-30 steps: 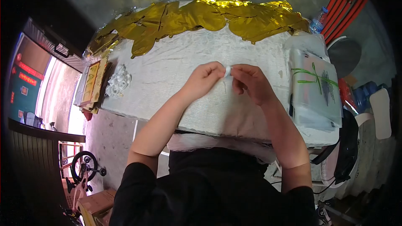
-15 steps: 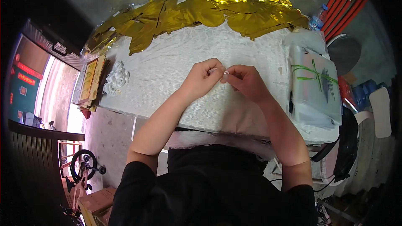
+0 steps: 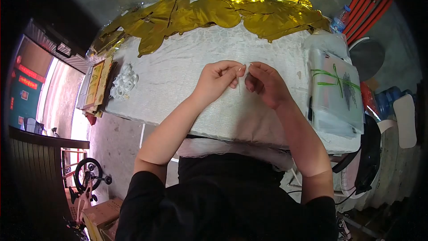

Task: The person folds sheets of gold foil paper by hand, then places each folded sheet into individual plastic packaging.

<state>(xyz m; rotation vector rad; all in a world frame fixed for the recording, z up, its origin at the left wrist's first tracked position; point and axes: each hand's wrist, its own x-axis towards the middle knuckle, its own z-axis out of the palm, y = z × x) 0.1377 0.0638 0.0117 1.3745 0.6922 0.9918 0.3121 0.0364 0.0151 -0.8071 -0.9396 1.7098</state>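
Observation:
Over the middle of the white covered table (image 3: 178, 76), my left hand (image 3: 219, 79) pinches a thin whitish strand (image 3: 240, 88) that hangs below its fingertips. My right hand (image 3: 266, 82) is just to the right, its thumb and index finger raised near the left fingertips and the other fingers curled. Whether the right fingertips touch the strand is too small to tell. A pile of white ribbon-like loops (image 3: 125, 83) lies on the table to the left. Flattened gold foil balloons (image 3: 191, 15) spread along the far edge.
Clear plastic packets tied with green string (image 3: 336, 93) lie at the right, a plastic bottle (image 3: 337, 25) behind them. Stacked cards or booklets (image 3: 96, 85) stand at the left edge. A chair (image 3: 403, 120), red pipes (image 3: 368, 6) and a small bicycle (image 3: 89, 178) are around the table.
My right hand has drawn slightly apart from my left, and its fingers have loosened and lifted. My left hand has stayed nearly in place with its fingers shifted.

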